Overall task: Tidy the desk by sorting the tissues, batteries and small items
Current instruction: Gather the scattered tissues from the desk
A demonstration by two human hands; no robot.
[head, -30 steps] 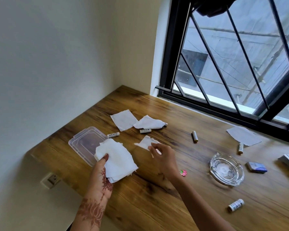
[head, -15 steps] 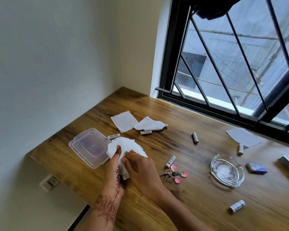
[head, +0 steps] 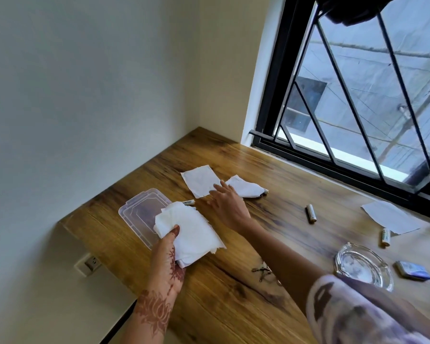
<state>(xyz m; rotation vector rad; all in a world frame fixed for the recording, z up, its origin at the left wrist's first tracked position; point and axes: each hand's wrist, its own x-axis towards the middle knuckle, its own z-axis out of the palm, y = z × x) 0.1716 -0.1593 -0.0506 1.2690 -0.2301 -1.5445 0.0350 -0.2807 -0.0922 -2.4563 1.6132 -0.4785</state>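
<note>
My left hand (head: 168,261) holds a stack of white tissues (head: 188,232) above the desk, partly over a clear plastic box (head: 140,212). My right hand (head: 227,203) reaches forward with fingers spread, its tips touching a flat tissue (head: 199,180). A crumpled tissue (head: 246,187) lies just right of it. One battery (head: 188,202) lies beside the box, another battery (head: 311,213) further right, and a third battery (head: 385,237) by a tissue (head: 392,216) under the window. A key ring (head: 262,270) peeks out beneath my right forearm.
A glass ashtray (head: 364,266) and a small blue item (head: 413,270) sit at the right. The wooden desk (head: 233,306) meets a white wall on the left and a black barred window (head: 345,120) at the back. A wall socket (head: 91,263) sits below the desk edge.
My right hand has let go of the tissue stack and moved forward onto the flat tissue. My left hand still holds the stack, now a little lower and further right.
</note>
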